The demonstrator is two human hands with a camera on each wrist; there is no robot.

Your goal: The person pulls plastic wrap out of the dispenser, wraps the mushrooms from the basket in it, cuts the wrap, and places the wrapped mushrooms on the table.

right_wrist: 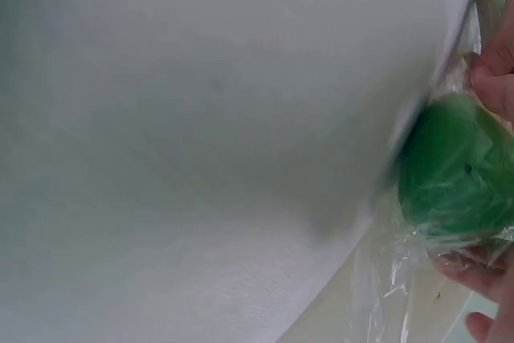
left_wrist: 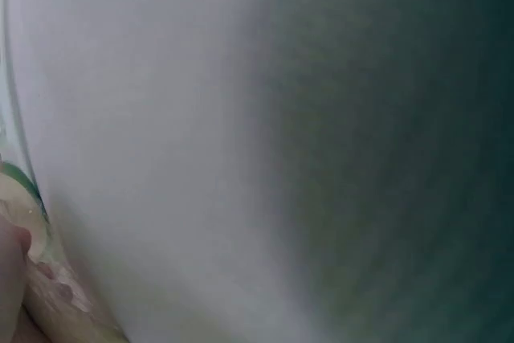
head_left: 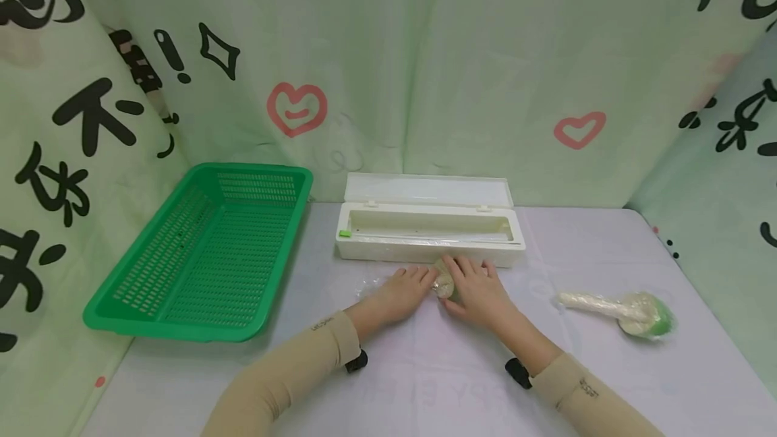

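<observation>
Between both hands is a maraca-shaped thing (head_left: 444, 282) with a cream and green round head. In the right wrist view its green end (right_wrist: 458, 170) shows through loose, crinkled cling film (right_wrist: 393, 279). My left hand (head_left: 400, 292) pinches the film-covered thing from the left. On the other side my right hand (head_left: 479, 292) curls its fingers and thumb around the head. Right behind the hands stands a white cling film box (head_left: 431, 249) with its lid up. Much of the held thing is hidden by the fingers.
A similar film-wrapped maraca-shaped thing (head_left: 643, 312) lies at the right of the white-covered table (head_left: 425, 376). On the left stands a green plastic basket (head_left: 273, 275). A green tab (head_left: 344, 233) sits at the box's left end. Printed curtains (head_left: 485, 52) close off the back.
</observation>
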